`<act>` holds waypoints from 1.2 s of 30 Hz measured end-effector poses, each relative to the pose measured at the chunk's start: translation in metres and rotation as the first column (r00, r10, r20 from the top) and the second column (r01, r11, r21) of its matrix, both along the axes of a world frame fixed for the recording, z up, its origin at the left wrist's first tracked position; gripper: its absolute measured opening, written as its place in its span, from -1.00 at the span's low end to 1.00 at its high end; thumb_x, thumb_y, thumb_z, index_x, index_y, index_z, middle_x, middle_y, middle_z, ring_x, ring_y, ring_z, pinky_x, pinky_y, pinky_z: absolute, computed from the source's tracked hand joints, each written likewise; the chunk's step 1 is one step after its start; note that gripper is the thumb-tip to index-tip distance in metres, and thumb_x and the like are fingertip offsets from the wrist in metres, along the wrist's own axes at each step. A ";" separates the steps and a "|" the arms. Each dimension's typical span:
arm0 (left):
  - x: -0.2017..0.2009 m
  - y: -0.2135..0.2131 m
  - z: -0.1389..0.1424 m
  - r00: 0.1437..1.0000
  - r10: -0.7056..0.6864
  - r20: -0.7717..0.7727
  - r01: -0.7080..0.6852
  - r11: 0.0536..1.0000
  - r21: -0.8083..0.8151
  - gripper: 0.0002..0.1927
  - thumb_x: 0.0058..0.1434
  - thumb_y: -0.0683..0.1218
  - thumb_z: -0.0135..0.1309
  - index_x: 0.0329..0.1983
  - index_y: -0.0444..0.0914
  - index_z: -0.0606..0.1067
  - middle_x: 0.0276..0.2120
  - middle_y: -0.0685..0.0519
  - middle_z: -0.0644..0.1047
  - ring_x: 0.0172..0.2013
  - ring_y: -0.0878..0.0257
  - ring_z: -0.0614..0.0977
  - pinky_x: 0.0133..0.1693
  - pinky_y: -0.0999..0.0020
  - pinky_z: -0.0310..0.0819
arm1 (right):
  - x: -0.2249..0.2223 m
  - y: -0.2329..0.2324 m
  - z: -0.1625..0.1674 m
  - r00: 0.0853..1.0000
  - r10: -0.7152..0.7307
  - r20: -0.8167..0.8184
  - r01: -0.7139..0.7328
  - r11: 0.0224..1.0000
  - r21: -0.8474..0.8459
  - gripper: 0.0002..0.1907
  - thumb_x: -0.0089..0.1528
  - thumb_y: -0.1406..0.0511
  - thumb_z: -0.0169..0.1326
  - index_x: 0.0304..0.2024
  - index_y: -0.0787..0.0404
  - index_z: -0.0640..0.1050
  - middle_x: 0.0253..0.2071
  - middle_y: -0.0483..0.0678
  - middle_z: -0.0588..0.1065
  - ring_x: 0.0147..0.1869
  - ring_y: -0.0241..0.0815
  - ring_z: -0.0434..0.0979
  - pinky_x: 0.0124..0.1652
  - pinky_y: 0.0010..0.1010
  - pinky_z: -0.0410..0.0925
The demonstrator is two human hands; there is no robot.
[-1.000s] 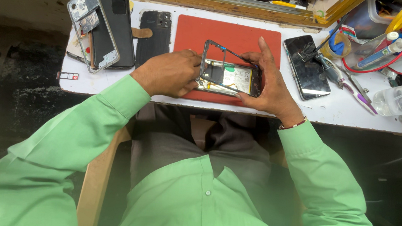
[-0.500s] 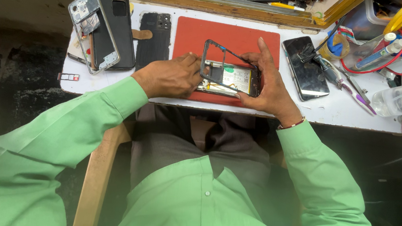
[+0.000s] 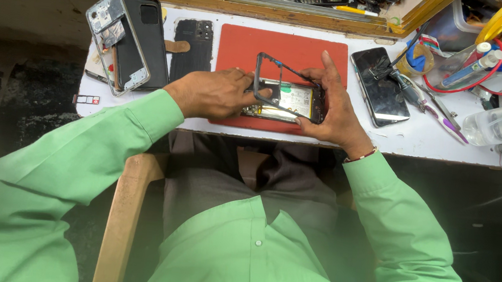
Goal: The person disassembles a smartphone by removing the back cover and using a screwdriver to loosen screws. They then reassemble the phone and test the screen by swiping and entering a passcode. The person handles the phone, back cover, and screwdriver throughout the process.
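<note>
The left hand point(image 3: 213, 92) pinches the near edge of a thin dark phone frame point(image 3: 269, 76), tilted up off the opened phone point(image 3: 288, 100) it hinges over; the right hand point(image 3: 333, 103) clamps the phone's far end, thumb below, fingers curled on top. Lifting is best done evenly, since the frame looks easily bent. Under the grip lies a red mat point(image 3: 283, 44); right of it a cracked phone point(image 3: 380, 86), left a black back cover point(image 3: 191, 48).

The right hand point(image 3: 335, 109) hides the phone's point(image 3: 288, 100) right end; the bottle point(image 3: 500, 123) runs off the right edge.
</note>
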State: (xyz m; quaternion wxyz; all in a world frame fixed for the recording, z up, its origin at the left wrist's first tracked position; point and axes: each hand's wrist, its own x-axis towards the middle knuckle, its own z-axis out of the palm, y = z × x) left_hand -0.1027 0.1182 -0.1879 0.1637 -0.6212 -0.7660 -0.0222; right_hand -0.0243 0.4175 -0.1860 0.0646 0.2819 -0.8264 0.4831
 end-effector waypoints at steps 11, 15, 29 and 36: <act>-0.014 -0.004 0.046 0.842 0.218 0.493 -0.373 0.896 0.241 -0.74 0.45 -0.11 -0.05 0.17 -0.21 0.38 -0.38 -0.18 0.61 -0.36 -0.20 0.62 -0.33 -0.08 0.45 | 0.000 0.005 -0.010 1.000 0.013 0.024 -0.011 0.996 -0.092 0.28 0.03 0.39 0.30 0.63 0.11 -0.18 0.34 0.18 0.37 0.49 0.07 0.40 0.51 -0.16 0.21; -0.029 0.005 0.046 0.694 0.365 0.621 -0.589 0.783 0.199 -0.77 0.45 -0.15 -0.11 0.13 -0.23 0.41 -0.33 -0.21 0.61 -0.31 -0.21 0.62 -0.22 -0.10 0.45 | 0.000 0.005 -0.011 1.000 0.003 0.011 -0.002 0.997 -0.078 0.29 0.02 0.39 0.30 0.63 0.11 -0.18 0.34 0.18 0.38 0.50 0.08 0.39 0.52 -0.14 0.19; 0.065 0.015 0.001 0.623 0.253 0.740 -0.661 0.676 0.326 -0.91 0.19 -0.15 0.19 -0.30 -0.28 0.60 -0.32 0.01 0.53 -0.25 0.04 0.58 -0.21 0.13 0.47 | 0.002 0.004 -0.011 0.999 0.014 0.030 -0.012 0.996 -0.093 0.27 0.06 0.38 0.31 0.63 0.10 -0.19 0.38 0.16 0.36 0.50 0.04 0.39 0.52 -0.16 0.21; 0.056 0.014 0.002 0.862 0.201 0.465 -0.384 0.858 0.340 -0.93 0.20 -0.17 0.17 -0.40 -0.26 0.58 -0.34 0.00 0.50 -0.25 0.02 0.54 -0.26 0.11 0.46 | 0.001 0.004 -0.012 1.000 0.024 0.016 -0.022 0.994 -0.110 0.29 0.04 0.41 0.31 0.64 0.09 -0.18 0.37 0.17 0.37 0.50 0.05 0.38 0.52 -0.18 0.19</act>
